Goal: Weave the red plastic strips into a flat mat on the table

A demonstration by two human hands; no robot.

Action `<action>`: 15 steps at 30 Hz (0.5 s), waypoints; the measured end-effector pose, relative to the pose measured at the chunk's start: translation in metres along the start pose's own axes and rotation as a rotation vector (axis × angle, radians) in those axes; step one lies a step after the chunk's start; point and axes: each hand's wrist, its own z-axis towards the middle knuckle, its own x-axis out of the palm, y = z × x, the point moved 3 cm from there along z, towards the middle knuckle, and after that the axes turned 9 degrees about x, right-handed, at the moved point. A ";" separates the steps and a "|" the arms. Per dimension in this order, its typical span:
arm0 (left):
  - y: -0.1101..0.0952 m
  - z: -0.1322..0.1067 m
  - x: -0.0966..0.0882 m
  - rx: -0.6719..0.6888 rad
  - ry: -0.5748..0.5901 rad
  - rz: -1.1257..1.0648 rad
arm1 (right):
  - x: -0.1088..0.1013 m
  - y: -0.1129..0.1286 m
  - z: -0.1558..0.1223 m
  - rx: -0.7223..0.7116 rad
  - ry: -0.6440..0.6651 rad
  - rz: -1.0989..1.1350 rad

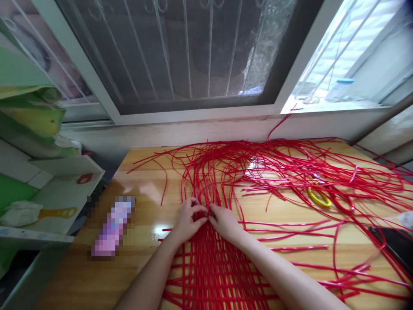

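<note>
A lattice of woven red strips (222, 275) lies on the wooden table, its long strands running away from me. At its far edge my left hand (190, 218) pinches a red strip with thumb and fingers. Close beside it, fingertips almost meeting, my right hand (224, 219) is closed at the same spot, on a red strip too. Beyond my hands the loose strip ends (206, 172) bend up and away to the right. Cross strips stick out on both sides of the weave. My fingers partly hide the exact point of grip.
A big tangle of red strips (274, 159) spreads along the table's back. Yellow-handled scissors (318, 197) lie among them. A black phone-like object (393, 249) is at right, a blurred pink item (112, 226) at left. A window (193, 56) stands behind; a white shelf (64, 185) is left.
</note>
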 end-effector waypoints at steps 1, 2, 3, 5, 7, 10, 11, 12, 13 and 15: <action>-0.002 0.000 0.000 0.011 -0.007 0.032 | -0.001 0.000 0.000 0.002 0.004 0.004; -0.003 -0.001 -0.001 0.024 -0.014 0.067 | -0.001 0.000 0.000 0.002 0.006 0.013; -0.004 -0.001 -0.001 0.042 -0.021 0.101 | -0.002 0.000 0.000 -0.001 0.007 0.025; -0.006 -0.002 -0.002 0.082 -0.029 0.153 | -0.003 0.000 0.001 -0.009 0.012 0.054; -0.007 -0.002 -0.002 0.118 -0.045 0.174 | -0.004 0.000 0.001 -0.011 0.018 0.076; -0.007 -0.002 -0.004 0.120 -0.085 0.156 | -0.004 -0.001 0.001 -0.003 0.012 0.084; -0.006 -0.002 -0.005 0.106 -0.101 0.145 | -0.003 -0.002 0.001 -0.003 0.006 0.089; -0.005 -0.001 -0.006 0.088 -0.113 0.134 | -0.003 -0.003 0.001 -0.008 0.000 0.105; -0.003 0.000 -0.007 0.067 -0.118 0.122 | -0.002 -0.004 0.001 -0.019 -0.005 0.131; 0.000 0.001 -0.007 0.026 -0.108 0.077 | -0.002 -0.006 0.000 -0.064 -0.006 0.202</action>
